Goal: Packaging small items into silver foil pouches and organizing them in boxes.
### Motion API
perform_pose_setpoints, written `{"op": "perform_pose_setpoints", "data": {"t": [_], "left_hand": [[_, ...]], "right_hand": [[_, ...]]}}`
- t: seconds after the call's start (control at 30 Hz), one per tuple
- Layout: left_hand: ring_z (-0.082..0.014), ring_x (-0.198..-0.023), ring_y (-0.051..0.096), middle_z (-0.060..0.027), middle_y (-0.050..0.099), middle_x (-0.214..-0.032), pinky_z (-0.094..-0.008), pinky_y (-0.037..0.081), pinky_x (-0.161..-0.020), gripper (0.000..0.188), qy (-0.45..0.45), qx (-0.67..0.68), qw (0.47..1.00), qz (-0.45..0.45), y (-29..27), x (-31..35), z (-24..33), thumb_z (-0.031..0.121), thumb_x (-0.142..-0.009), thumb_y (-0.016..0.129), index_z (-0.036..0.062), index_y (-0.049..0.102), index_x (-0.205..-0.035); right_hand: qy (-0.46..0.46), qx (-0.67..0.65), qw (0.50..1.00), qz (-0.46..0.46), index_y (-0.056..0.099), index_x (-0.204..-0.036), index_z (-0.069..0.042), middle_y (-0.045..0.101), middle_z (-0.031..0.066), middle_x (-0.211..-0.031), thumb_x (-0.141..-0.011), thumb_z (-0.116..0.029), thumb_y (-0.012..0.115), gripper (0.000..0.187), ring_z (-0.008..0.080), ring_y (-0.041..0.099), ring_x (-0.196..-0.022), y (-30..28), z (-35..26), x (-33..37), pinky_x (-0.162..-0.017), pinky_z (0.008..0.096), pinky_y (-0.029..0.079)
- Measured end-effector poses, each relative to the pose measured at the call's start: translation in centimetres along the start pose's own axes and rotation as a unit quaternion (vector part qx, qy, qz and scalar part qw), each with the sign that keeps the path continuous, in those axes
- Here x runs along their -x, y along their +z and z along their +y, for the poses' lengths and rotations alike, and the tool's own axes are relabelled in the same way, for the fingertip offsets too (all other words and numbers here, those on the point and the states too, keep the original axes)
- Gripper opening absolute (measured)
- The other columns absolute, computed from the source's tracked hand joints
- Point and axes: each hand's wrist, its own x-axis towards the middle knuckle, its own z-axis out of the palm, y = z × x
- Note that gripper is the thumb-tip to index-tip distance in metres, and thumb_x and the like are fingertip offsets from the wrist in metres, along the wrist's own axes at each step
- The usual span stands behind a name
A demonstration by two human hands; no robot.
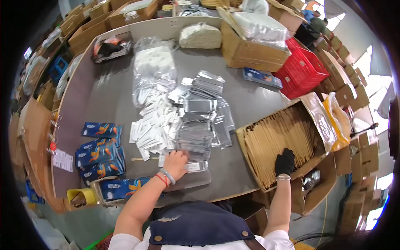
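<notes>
Bare and bent at the fingers, my left hand (175,163) is down at the near end of the white packets (157,127) and the stacked clear plastic sleeves (194,139). Its fingertips are partly hidden, so what they pinch does not show. Beside it lies a flat silvery packet (196,166), over a clear flat sheet (193,180). My right hand (285,162), in a black glove, rests with fingers apart on thin brown card-like pieces (277,137). These stand tightly packed in an open cardboard box (255,174) at the right.
Blue printed pouches (100,156) are piled at the left, near a yellow container (81,197). A clear bag of white packets (155,62) lies farther back. Behind are a wrapped bundle (201,36), a large carton (254,49) and red crates (302,68). A low wall (79,83) edges the table.
</notes>
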Motion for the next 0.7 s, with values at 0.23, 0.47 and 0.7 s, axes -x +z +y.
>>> {"op": "perform_pose_setpoints", "data": {"t": [0.23, 0.47, 0.7], "left_hand": [[-0.0273, -0.065, 0.063, -0.0073, 0.061, -0.065, -0.0415, 0.049, -0.065, 0.031, -0.015, 0.136, 0.990, 0.043, -3.2, 1.5, 0.4, 0.020, -0.066, 0.082, 0.0075, 0.059, -0.081], [-0.0242, -0.096, 0.059, -0.0033, 0.065, -0.095, -0.0418, 0.044, -0.087, 0.036, -0.036, 0.028, 0.999, -0.029, -3.2, 7.7, 0.8, 0.025, -0.060, 0.086, 0.0115, 0.067, -0.087], [-0.0330, -0.108, 0.049, -0.0074, 0.057, -0.116, -0.0446, 0.038, -0.096, 0.070, -0.050, 0.023, 0.996, 0.074, -4.3, 12.1, -1.3, 0.028, -0.053, 0.087, 0.0090, 0.062, -0.116]], "right_hand": [[0.057, 0.003, 0.997, -0.057, 0.054, -0.102, -0.003, 0.057, 0.0173, -0.100, -0.087, -0.011, 0.057, 0.018, 0.0363, 0.055, -0.100, -1.6, -0.8, 0.0, -0.088, 0.0445, 0.047], [-0.109, -0.213, 0.971, -0.011, 0.064, -0.111, 0.001, 0.065, 0.0192, -0.104, -0.090, -0.011, 0.055, 0.025, 0.0355, 0.062, -0.095, -4.5, -6.4, 2.4, -0.082, 0.0397, 0.050], [-0.377, -0.241, 0.861, -0.242, 0.070, -0.106, -0.025, 0.062, 0.0113, -0.082, -0.086, -0.025, 0.065, 0.021, 0.0324, 0.061, -0.080, -3.3, -17.2, 10.4, -0.069, 0.0422, 0.050]]}}
